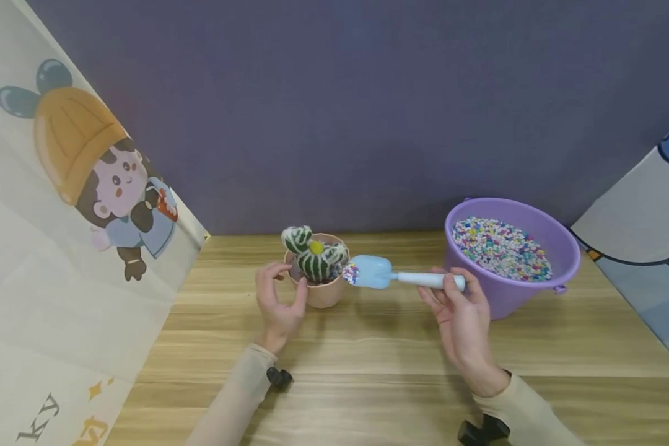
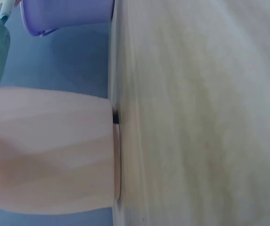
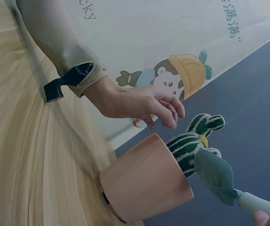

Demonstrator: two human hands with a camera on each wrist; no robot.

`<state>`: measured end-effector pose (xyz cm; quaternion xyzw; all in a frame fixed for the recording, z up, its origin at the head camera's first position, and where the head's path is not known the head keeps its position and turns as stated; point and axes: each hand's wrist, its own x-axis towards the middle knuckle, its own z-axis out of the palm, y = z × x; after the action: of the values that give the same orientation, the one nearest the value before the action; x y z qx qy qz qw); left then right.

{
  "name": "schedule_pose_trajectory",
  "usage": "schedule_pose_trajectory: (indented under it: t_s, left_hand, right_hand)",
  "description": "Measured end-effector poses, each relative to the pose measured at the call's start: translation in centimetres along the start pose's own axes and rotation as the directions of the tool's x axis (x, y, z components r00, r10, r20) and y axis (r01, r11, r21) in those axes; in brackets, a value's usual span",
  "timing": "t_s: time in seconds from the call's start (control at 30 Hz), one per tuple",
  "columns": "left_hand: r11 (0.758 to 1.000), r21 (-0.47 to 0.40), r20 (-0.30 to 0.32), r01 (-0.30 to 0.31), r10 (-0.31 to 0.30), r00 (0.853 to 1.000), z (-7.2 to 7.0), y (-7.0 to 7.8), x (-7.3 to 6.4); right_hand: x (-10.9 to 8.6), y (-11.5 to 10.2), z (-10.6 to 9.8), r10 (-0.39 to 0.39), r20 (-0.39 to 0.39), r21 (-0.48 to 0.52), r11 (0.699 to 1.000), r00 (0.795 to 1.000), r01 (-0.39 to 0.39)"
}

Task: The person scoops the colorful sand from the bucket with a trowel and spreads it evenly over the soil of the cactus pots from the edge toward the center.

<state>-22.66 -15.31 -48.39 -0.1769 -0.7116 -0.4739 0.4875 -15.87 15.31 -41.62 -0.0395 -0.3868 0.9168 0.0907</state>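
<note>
Evidently the pale pink plant pot [image 1: 322, 297] stands upright on the wood-grain table [image 1: 362, 396], left of the purple bucket [image 1: 498, 300] and well apart from it; in the pot sits a green-and-white striped cactus [image 1: 314, 266] with rounded lobes and a yellow flower [image 1: 316, 247], and what lies around its base is too small to make out; the bucket holds a broad bed of small multicoloured beads [image 1: 502, 251], its surface lying below the rim; the right hand [image 1: 464, 325] has its thumb and fingers closed about the white handle of a small light-blue trowel [image 1: 371, 272], held level between the two containers; a little cluster of beads shows at the blade's tip, right by the pot's rim; the left hand [image 1: 279, 306] is partly open beside the pot, thumb and forefinger spread, fingers loosely bent near the rim and grasping nothing; whether a fingertip touches the rim, I cannot tell.
</note>
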Motion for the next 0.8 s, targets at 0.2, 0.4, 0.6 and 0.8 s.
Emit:
schedule_pose_trajectory:
  t_s: [0.2, 0.4, 0.6, 0.8]
  left_hand:
    - [0.972, 0.123, 0.140, 0.201, -0.217, 0.966, -0.5, -0.5, 0.7]
    - [0.934, 0.191, 0.296, 0.302, -0.348, 0.889, -0.8, -0.7, 1.3]
    - [0.900, 0.216, 0.325, 0.379, -0.433, 0.841, -0.7, -0.8, 1.2]
    - [0.891, 0.249, 0.309, 0.381, -0.446, 0.840, -0.6, -0.8, 1.2]
  right_hand:
    - [0.4, 0.5, 0.5, 0.004, -0.022, -0.037, 0.999, 1.000, -0.005]
    - [0.6, 1.1, 1.0, 0.005, -0.022, -0.078, 0.997, 1.000, -0.007]
    - [0.9, 1.3, 1.5, -0.007, -0.024, -0.133, 0.991, 1.000, 0.004]
    - [1.3, 1.4, 2.0, -0.058, 0.005, -0.216, 0.975, 0.998, 0.057]
